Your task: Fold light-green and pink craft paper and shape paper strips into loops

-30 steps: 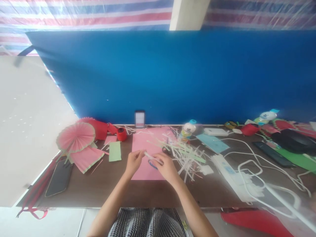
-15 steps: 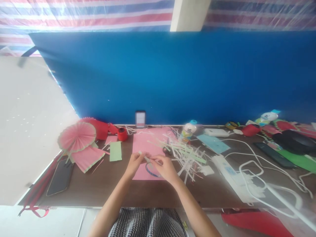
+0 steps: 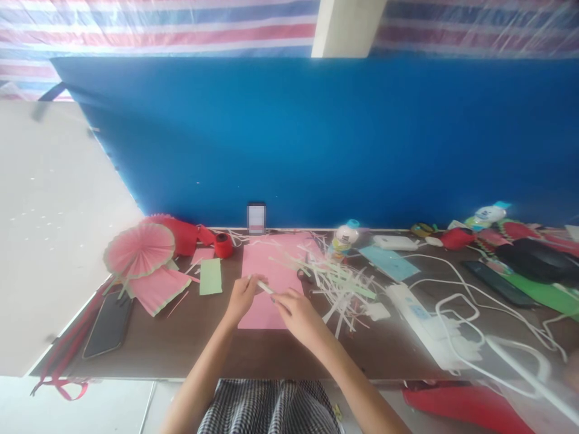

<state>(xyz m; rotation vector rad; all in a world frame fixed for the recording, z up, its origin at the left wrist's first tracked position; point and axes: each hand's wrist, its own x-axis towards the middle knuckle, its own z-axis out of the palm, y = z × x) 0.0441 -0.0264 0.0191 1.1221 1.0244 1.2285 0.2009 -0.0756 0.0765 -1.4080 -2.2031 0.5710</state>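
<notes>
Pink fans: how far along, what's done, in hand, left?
Done: one round pink fan stands open at the left, a pleated pink piece lying by it. In hand: left hand and right hand pinch a thin white strip over the flat pink sheet. Left, probably: that sheet shows no pleats, and a heap of cut strips lies loose beside it.

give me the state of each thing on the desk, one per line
left hand: pinching one end of the paper strip
right hand: pinching the other end
paper strip: held just above the pink sheet
pink sheet: lying flat
pink fan: spread open
green card: lying flat
phone: flat, screen dark
small phone: propped upright, screen lit
bottle: cap on
</notes>
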